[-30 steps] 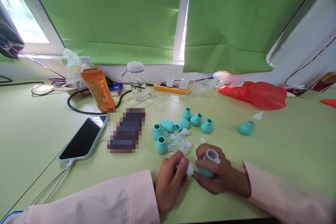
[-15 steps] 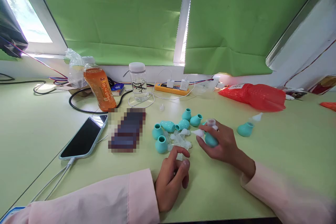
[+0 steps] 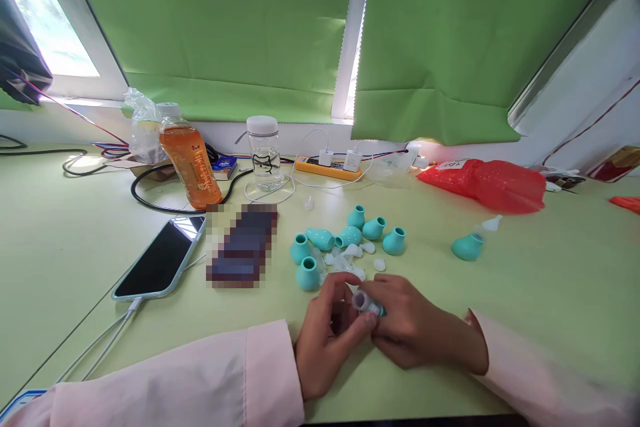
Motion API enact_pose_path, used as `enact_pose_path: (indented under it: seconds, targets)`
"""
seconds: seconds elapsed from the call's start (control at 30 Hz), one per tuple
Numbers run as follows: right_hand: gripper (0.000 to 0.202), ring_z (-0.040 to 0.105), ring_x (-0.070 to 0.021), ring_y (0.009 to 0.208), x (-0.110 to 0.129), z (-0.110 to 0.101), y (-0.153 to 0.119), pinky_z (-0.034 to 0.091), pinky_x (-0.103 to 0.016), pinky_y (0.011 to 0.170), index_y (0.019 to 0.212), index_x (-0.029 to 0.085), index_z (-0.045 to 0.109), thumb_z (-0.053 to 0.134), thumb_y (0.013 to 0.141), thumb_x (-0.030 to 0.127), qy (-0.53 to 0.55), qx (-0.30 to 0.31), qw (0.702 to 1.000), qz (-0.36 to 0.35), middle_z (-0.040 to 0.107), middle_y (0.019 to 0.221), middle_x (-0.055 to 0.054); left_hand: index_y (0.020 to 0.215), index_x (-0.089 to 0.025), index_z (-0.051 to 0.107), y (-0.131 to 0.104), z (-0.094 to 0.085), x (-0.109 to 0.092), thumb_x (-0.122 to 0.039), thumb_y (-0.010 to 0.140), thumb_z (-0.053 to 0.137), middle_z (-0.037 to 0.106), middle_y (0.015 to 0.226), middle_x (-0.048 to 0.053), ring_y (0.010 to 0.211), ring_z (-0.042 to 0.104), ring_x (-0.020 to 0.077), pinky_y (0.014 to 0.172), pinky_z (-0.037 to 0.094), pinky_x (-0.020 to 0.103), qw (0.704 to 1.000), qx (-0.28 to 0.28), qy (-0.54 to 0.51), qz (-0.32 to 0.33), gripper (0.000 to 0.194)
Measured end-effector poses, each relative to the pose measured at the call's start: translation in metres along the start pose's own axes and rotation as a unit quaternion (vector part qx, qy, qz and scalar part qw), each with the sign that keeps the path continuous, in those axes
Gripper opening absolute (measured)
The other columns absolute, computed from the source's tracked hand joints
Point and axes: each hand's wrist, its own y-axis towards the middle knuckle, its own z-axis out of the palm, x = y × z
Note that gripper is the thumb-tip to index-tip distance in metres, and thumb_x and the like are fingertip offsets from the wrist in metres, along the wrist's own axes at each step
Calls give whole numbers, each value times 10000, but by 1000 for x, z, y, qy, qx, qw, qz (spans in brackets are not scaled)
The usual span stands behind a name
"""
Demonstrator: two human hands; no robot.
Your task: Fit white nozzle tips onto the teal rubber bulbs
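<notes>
At the lower centre of the frame, the right hand (image 3: 407, 320) has its grip closed around a teal bulb (image 3: 383, 311), most of which its fingers hide. A clear tube (image 3: 361, 301) rises from it, round, translucent and open at the end, tilted toward the upper left. The left hand (image 3: 327, 337) curls beside it, thumb near the tube's lower edge; whether that grip is closed on it, I cannot tell.

Just above the hands, seven glossy, pear-shaped loose bulbs (image 3: 307, 274) lie on the pale green bench (image 3: 545, 307). Five stand with round, dark mouths upward; two lie on their sides. Among them sits a pile of translucent fittings (image 3: 345, 263), with a small whitish piece (image 3: 379, 265) apart at its right. At the right of the frame, a fitted bulb (image 3: 467, 247) lies tipped over, smooth teal, with a cloudy neck and a pointed white tip (image 3: 493, 223).
</notes>
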Motion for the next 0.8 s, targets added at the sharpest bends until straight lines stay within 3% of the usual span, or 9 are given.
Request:
enact_pose_path:
  seconds: [0.13, 0.3, 0.43, 0.57, 0.67, 0.73, 0.8]
  targets:
    - [174, 502, -146, 671, 11, 0, 1, 406, -267, 586, 688, 193, 561, 430, 611, 109, 118, 21, 993, 19, 552, 730, -29, 832, -175, 535, 1, -1, 2, -315, 797, 500, 481, 646, -24, 570, 385, 93, 529, 304, 218, 997, 5, 72, 22, 148]
    - [241, 539, -177, 871, 13, -7, 3, 444, -296, 729, 873, 215, 594, 461, 682, 154, 147, -47, 987, 43, 561, 940, -72, 890, -196, 508, -3, -1, -2, -308, 847, 422, 523, 728, -13, 665, 459, 113, 623, 359, 236, 997, -15, 63, 47, 148]
    - [375, 546, -159, 895, 13, -7, 0, 453, -283, 739, 1015, 255, 541, 444, 684, 108, 178, -99, 978, 39, 549, 973, -53, 892, -197, 487, -5, 0, -2, -293, 894, 296, 520, 788, 7, 741, 473, 127, 686, 366, 254, 997, -38, 47, 56, 214]
    - [529, 550, -140, 911, 13, -9, -5, 463, -275, 756, 1189, 297, 383, 417, 713, 71, 222, -101, 963, 114, 534, 1019, -35, 835, -193, 438, -6, 0, 0, -316, 890, 287, 438, 705, -2, 647, 417, 120, 602, 357, 251, 996, -75, 42, 17, 203]
    - [548, 563, -142, 916, 14, -8, -7, 485, -257, 756, 1209, 278, 294, 475, 723, 101, 260, -128, 934, 211, 549, 1001, -34, 1000, -219, 437, -7, -1, 0, -290, 862, 376, 450, 821, 20, 740, 432, 141, 672, 375, 276, 992, -60, 86, 65, 167]
    - [485, 577, -144, 899, 14, -5, -6, 493, -245, 752, 1139, 262, 340, 527, 712, 126, 261, -133, 921, 256, 572, 958, -27, 1102, -247, 411, -6, -2, -1, -251, 827, 449, 438, 898, 32, 792, 430, 155, 720, 382, 300, 983, -57, 141, 108, 277]
    - [371, 597, -148, 847, 12, -2, -5, 496, -248, 738, 1029, 255, 436, 565, 699, 145, 217, -139, 932, 255, 601, 896, -11, 1139, -260, 406, -4, -3, 0, -222, 817, 467, 424, 937, 42, 825, 428, 165, 733, 394, 312, 973, -58, 184, 125, 330]
